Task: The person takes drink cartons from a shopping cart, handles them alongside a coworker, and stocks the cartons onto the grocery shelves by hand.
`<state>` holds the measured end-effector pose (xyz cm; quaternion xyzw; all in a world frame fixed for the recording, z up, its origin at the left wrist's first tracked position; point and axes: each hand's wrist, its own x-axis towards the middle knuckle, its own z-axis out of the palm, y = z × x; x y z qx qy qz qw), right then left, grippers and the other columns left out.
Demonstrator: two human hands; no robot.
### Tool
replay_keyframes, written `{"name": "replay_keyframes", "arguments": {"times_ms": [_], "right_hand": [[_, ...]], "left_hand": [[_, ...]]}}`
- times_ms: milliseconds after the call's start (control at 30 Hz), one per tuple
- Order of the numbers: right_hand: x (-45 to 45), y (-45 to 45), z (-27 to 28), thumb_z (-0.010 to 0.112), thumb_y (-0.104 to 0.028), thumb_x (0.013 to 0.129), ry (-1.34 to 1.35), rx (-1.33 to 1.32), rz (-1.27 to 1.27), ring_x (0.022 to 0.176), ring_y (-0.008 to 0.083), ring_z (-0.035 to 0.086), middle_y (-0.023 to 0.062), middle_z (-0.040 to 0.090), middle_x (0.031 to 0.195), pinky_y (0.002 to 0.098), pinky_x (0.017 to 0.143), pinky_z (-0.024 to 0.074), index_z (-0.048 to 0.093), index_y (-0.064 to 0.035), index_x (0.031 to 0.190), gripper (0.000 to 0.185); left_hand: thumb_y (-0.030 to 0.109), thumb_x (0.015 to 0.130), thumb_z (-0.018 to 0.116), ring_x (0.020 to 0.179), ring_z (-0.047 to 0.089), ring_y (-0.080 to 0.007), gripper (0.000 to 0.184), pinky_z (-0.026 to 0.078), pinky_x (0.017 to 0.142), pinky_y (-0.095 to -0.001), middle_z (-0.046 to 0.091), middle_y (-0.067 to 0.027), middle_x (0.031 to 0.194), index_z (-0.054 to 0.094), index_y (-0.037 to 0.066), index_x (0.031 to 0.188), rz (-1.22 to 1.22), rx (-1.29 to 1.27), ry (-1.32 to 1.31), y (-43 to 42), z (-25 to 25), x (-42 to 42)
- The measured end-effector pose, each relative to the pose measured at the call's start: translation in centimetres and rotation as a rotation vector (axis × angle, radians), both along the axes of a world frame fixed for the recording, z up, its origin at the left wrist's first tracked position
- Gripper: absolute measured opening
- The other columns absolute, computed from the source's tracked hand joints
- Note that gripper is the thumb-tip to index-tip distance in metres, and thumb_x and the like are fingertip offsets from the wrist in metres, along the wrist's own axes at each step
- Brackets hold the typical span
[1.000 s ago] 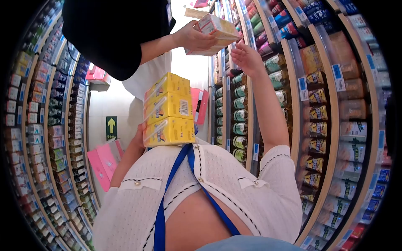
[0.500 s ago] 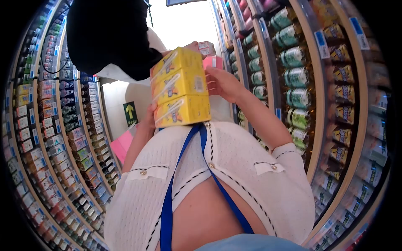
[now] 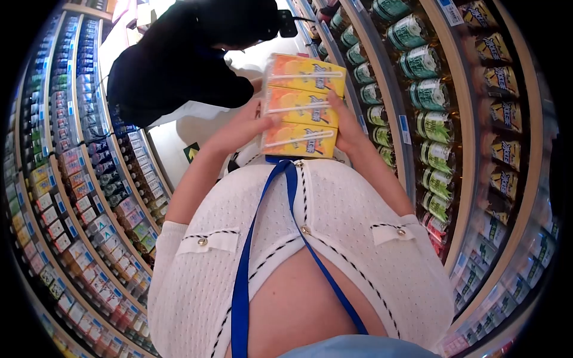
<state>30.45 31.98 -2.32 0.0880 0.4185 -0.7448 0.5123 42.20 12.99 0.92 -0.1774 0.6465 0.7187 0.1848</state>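
We lose most of the left fingers (image 3: 270,123) and right fingers (image 3: 334,102) behind the yellow pack (image 3: 298,100) — and, right of them, the shelf labels (image 3: 406,129) are too small to read.

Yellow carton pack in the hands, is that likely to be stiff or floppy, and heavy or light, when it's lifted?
The yellow carton pack should probably stay fairly stiff, since its boxy cartons sit squared together. The white straws across them suggest drinks inside, so it may be heavy for its size. Its glossy-looking face could be a little slippery.
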Motion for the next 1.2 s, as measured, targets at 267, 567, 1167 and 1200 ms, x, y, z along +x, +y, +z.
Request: {"name": "replay_keyframes", "arguments": {"times_ms": [267,567,1167,1200], "right_hand": [[0.5,7.3,-4.7,0.045,-0.043,0.084,-0.079,-0.241,-0.244,0.110,0.0281,0.049,0.0145,0.046,0.124,0.0419,0.090,0.0422,0.036,-0.0042,0.127,0.059],[3.5,12.4,-6.5,0.047,-0.047,0.081,-0.147,-0.260,-0.463,0.113,0.0289,0.045,0.0124,0.045,0.126,0.0434,0.094,0.0371,0.036,-0.0067,0.129,0.064],[5.2,12.9,-5.5,0.045,-0.049,0.082,-0.058,-0.108,-0.536,0.113,0.0290,0.045,0.0116,0.045,0.126,0.0424,0.094,0.0369,0.037,-0.0062,0.128,0.064],[5.2,12.9,-5.6,0.045,-0.049,0.082,-0.058,-0.110,-0.535,0.113,0.0289,0.045,0.0116,0.045,0.126,0.0422,0.094,0.0368,0.036,-0.0063,0.129,0.064]], "left_hand": [[0.042,0.074,0.063,0.105,0.047,-0.0200,0.074,0.037,0.089,-0.0312,0.050,-0.0161,0.111,0.034,-0.003,0.124,-0.227,0.015,0.130,3.0,-0.3,-2.5],[0.043,0.073,0.064,0.077,0.056,-0.0174,0.063,0.042,0.065,-0.0277,0.059,-0.0117,0.086,0.049,-0.003,0.114,-0.494,-0.082,0.054,5.0,-0.4,-2.8],[0.040,0.076,0.059,0.068,0.055,-0.0181,0.055,0.041,0.059,-0.0291,0.060,-0.0121,0.079,0.055,-0.004,0.109,-0.490,-0.161,0.133,4.6,-0.3,-2.7],[0.040,0.076,0.059,0.068,0.055,-0.0184,0.054,0.041,0.059,-0.0294,0.060,-0.0124,0.079,0.055,-0.004,0.109,-0.489,-0.168,0.146,4.5,-0.6,-2.7]]}}
